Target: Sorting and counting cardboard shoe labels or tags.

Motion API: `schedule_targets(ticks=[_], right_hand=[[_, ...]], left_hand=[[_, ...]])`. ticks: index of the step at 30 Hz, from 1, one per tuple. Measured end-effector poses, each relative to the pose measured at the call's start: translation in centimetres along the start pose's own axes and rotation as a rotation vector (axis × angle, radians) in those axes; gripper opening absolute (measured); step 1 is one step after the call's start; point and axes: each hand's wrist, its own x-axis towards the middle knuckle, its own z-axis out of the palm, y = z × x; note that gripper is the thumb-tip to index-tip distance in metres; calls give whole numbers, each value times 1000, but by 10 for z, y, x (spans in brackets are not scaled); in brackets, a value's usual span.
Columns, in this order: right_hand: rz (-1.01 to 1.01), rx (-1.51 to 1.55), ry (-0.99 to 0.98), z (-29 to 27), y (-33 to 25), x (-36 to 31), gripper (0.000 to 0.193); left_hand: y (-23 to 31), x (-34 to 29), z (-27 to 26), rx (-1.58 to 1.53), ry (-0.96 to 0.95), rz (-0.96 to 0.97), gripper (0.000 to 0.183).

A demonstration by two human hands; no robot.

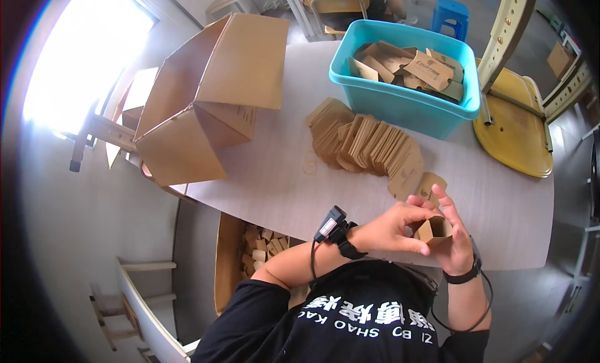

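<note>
Between my two hands, above the near right part of the table, is a small brown cardboard box [432,229] with an open end facing up. My left hand [400,228] grips it from the left with thumb and fingers. On the other side, my right hand [459,244] holds it, its fingers bent around the right wall and one finger raised. Just beyond my hands lies a flat folded carton blank [430,186]. A fanned row of more flat carton blanks [375,145] stretches away to the left of it.
A turquoise bin [400,110] full of small cartons stands at the far right of the table [275,181]. A large open cardboard box [240,69] sits at the left. Below the table edge, another box [229,263] holds several small pieces. A yellow chair [515,125] stands right.
</note>
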Motion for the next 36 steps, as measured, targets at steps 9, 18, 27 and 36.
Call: schedule_targets(ticks=[9, 18, 27, 36], right_hand=[[56, 143, 24, -2, 8, 0, 75], [-9, 242, 45, -6, 9, -1, 76], [-33, 65, 58, -8, 19, -2, 57], [-648, -1087, 28, -14, -14, -14, 27]], left_hand=[[5, -1, 1, 305, 13, 124, 71], [2, -1, 3, 148, 60, -52, 77], [-1, 0, 8, 498, 83, 177, 69], [-2, -4, 4, 202, 27, 106, 80]])
